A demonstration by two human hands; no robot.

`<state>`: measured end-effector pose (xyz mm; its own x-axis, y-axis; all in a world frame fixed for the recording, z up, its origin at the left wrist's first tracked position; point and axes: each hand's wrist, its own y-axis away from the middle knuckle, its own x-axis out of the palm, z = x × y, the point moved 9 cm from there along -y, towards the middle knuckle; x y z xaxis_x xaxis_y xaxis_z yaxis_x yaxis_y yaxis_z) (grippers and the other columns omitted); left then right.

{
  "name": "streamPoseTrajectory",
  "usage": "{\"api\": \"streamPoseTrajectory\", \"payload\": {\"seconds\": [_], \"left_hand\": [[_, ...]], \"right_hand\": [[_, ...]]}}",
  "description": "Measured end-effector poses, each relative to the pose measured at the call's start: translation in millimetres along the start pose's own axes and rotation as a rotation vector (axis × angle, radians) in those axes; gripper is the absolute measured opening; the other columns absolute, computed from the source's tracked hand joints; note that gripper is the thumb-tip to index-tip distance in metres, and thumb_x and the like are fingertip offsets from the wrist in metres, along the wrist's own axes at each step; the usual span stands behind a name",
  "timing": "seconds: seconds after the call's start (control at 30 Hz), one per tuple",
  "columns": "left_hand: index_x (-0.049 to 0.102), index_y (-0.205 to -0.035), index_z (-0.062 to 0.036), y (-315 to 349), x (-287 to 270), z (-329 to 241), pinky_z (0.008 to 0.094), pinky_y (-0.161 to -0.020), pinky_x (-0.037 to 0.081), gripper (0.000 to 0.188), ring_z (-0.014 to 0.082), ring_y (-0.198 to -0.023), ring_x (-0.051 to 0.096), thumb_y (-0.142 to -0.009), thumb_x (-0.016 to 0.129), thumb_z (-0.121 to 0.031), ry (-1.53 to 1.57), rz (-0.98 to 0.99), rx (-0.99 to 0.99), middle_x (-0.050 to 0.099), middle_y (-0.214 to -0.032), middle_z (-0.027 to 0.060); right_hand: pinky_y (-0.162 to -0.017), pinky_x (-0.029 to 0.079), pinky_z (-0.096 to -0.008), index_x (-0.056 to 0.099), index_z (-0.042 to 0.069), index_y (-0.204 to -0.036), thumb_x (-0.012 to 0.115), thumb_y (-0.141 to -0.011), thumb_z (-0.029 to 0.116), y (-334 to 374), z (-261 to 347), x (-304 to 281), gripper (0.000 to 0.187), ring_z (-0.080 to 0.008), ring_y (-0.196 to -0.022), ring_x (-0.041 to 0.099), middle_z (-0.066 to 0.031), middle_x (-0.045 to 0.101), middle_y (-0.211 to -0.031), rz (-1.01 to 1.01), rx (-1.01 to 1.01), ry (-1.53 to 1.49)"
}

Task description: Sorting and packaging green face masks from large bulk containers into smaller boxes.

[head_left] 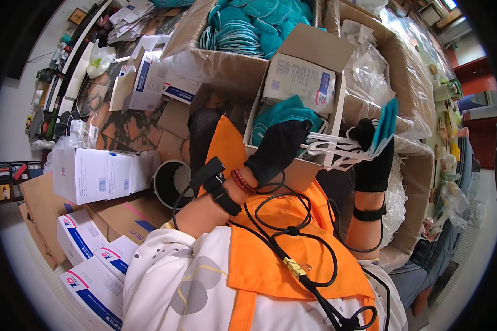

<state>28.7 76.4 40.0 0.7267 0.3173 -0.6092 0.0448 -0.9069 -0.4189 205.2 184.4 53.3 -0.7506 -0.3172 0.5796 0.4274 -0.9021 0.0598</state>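
Note:
In my black-gloved right hand point(372, 163) is a small stack of teal face masks point(385, 126), held upright at the right of an open carton. White ear loops point(337, 150) stretch from that stack leftward across the carton's near edge. Their left ends meet the fingers of my black-gloved left hand point(281, 148), which look closed on them; the fingertips are partly hidden. Just beyond my left hand, more teal masks point(287, 115) lie inside the small open carton point(338, 105). Behind them in it stands a white printed packet point(298, 81).
A large plastic-lined box point(221, 62) heaped with teal masks stands ahead. To its right, another lined box point(406, 83) contains clear plastic bags. White printed cartons point(88, 176) and a dark round bin point(163, 185) are at left. Black cables point(292, 229) lie across my orange apron.

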Motion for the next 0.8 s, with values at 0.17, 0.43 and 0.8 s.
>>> {"api": "streamPoseTrajectory", "payload": {"seconds": [0.17,0.43,0.8], "left_hand": [[0.060,-0.098,-0.0022,-9.9,-18.7,10.5,0.0364,-0.061,0.049,0.014,0.0303,-0.073,0.062,-0.089,0.056,-0.011,0.049,-0.141,-0.224,0.063,-0.085,0.0132],[0.063,-0.097,-0.0023,-20.6,-18.4,-9.2,0.0348,-0.061,0.051,0.015,0.0275,-0.072,0.065,-0.091,0.057,-0.014,0.195,0.009,-0.024,0.066,-0.084,0.0121],[0.063,-0.098,-0.0036,-19.2,-26.6,-36.8,0.0352,-0.066,0.052,0.016,0.0302,-0.076,0.063,-0.082,0.058,-0.002,-0.018,-0.009,0.251,0.063,-0.086,0.0121]], "right_hand": [[-0.066,0.054,-0.0302,0.061,0.009,-0.105,0.054,-0.094,0.037,17.8,-29.3,28.6,0.030,-0.0151,-0.075,0.064,-0.0050,0.065,-0.091,-0.237,0.347,0.084],[-0.078,0.055,-0.0331,0.055,0.002,-0.121,0.060,-0.091,0.031,26.6,-64.4,23.4,0.042,-0.0209,-0.093,0.065,-0.0110,0.064,-0.107,0.012,0.531,0.131],[-0.057,0.050,-0.0219,0.065,0.002,-0.098,0.056,-0.095,0.031,29.8,-46.4,35.4,0.030,-0.0113,-0.064,0.062,-0.0036,0.064,-0.077,-0.054,0.387,0.356]]}}
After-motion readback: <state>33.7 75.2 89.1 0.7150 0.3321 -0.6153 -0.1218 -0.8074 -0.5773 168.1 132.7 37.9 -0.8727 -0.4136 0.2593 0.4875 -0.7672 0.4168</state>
